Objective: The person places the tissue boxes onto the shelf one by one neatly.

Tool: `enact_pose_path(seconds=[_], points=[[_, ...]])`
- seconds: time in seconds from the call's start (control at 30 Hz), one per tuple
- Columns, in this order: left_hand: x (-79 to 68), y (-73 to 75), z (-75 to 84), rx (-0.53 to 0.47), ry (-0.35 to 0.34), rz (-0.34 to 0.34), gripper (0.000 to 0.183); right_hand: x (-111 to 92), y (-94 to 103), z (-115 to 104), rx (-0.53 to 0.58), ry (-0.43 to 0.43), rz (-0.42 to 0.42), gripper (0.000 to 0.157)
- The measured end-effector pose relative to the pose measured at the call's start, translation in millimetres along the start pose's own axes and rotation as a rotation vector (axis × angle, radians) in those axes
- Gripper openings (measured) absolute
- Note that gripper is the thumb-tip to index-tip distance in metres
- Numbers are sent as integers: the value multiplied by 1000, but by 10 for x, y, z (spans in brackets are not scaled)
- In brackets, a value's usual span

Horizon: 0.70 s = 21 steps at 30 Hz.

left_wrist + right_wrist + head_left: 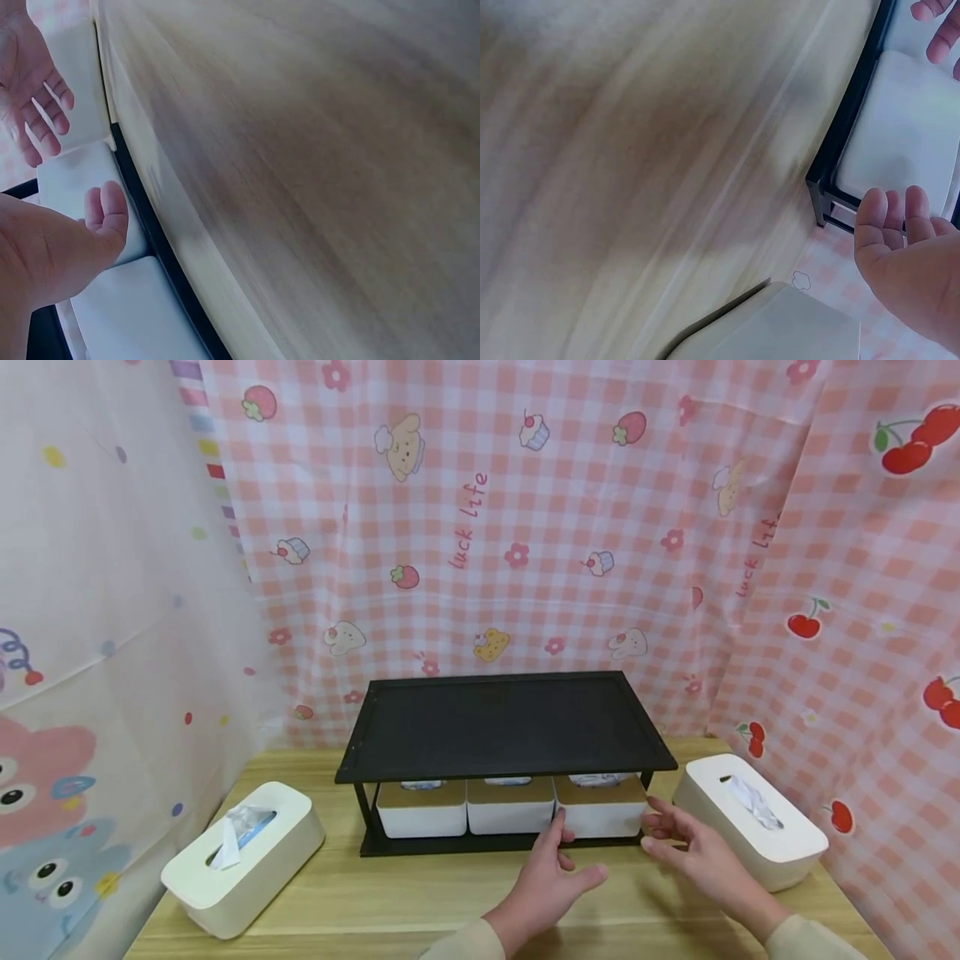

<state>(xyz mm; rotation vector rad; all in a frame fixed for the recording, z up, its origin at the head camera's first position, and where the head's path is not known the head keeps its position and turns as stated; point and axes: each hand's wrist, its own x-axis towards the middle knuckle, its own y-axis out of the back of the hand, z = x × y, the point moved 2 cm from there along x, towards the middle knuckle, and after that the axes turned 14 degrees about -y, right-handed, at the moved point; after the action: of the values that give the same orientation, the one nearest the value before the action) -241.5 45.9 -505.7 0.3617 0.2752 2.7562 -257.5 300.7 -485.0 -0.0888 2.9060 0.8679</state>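
Note:
Three white tissue boxes with wood-toned tops stand side by side inside a low black rack (502, 727): a left box (422, 814), a middle box (511, 811) and a right box (604, 817). My left hand (546, 881) is at the front of the rack, fingertips by the seam between the middle and right boxes, thumb apart. My right hand (693, 852) is at the right box's outer side, its fingers loosely bent and spread beside the corner. In the right wrist view, the right fingers (871, 217) overlap the box's end. Neither hand grips anything.
A white tissue box (255, 852) with tissue pulled up lies on the wooden table (420, 902) at left. Another white tissue box (750, 822) stands at right, close beside my right hand. A pink checked curtain (517, 518) hangs behind and to the right of the table.

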Motion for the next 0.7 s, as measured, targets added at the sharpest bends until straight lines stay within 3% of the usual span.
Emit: enact_pose_path(seconds=[0.7], points=[[63,-3,-64,25,16,1,102,47,-14,-1,-19,-26,-10,74]])
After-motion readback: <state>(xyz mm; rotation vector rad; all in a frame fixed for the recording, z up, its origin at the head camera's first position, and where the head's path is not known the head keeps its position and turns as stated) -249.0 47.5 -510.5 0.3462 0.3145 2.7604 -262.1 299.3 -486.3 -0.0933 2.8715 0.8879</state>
